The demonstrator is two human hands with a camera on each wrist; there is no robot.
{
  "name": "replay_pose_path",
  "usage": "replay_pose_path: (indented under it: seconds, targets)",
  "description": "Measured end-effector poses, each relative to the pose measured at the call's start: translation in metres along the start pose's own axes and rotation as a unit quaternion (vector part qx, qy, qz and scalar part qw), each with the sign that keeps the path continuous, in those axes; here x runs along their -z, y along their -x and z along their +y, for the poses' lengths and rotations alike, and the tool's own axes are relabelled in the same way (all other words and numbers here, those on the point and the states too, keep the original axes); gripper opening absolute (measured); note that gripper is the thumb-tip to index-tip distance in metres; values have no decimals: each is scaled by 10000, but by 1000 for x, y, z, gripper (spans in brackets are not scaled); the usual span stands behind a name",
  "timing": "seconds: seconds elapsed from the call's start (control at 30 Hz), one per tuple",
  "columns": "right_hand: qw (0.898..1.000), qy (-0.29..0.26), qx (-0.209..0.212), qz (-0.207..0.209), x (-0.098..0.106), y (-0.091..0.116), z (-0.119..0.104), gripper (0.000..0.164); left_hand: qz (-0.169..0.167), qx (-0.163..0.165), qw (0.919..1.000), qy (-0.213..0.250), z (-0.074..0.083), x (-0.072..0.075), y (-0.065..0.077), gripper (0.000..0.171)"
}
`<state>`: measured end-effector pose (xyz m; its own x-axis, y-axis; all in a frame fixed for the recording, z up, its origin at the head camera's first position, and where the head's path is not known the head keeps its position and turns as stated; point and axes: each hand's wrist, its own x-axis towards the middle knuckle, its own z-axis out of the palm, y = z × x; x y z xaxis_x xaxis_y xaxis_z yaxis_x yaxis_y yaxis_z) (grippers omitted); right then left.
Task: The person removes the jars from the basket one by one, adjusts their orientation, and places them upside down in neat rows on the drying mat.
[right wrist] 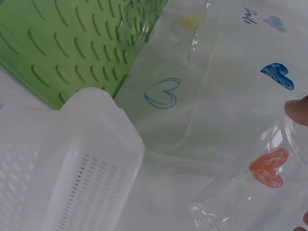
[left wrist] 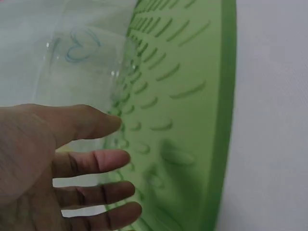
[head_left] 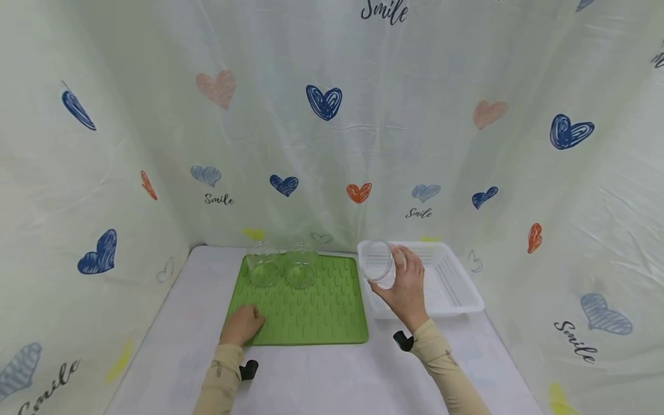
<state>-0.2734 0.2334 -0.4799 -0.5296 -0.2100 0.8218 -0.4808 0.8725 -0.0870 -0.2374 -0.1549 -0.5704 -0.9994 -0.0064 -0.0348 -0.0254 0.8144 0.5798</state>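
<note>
My right hand (head_left: 407, 288) grips a clear glass (head_left: 376, 262) above the left part of a white basket (head_left: 469, 294). In the right wrist view, only the thumb (right wrist: 297, 109) and bits of fingertips show against that glass. My left hand (head_left: 241, 324) is by the left edge of a green drying mat (head_left: 316, 325) and holds nothing; its fingers are spread and slightly bent in the left wrist view. Two more clear glasses stand side by side toward the back left of the mat, a left one (head_left: 263, 270) and a right one (head_left: 301, 270).
A white cloth covers the table (head_left: 321, 380). The perforated basket stands close to the mat's right side. A pale curtain (head_left: 332, 155) printed with hearts and words hangs behind the table and along both sides.
</note>
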Motion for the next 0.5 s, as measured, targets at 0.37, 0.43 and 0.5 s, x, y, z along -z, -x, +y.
replay_pose_path:
  seconds: [0.37,0.43,0.5]
  targets:
    - [9902,857,980,-511,-1,-12,-21,108,250,-888,9908,989,71,17,-9,66]
    - [9880,915,1102,-582,-2,-13,-24,109,258,-1116,9859,1224,88,18,-9,78]
    - [9860,978,1177,-668,-3,-13,-27,109,291,-1360,9810,1350,103,17,-9,84]
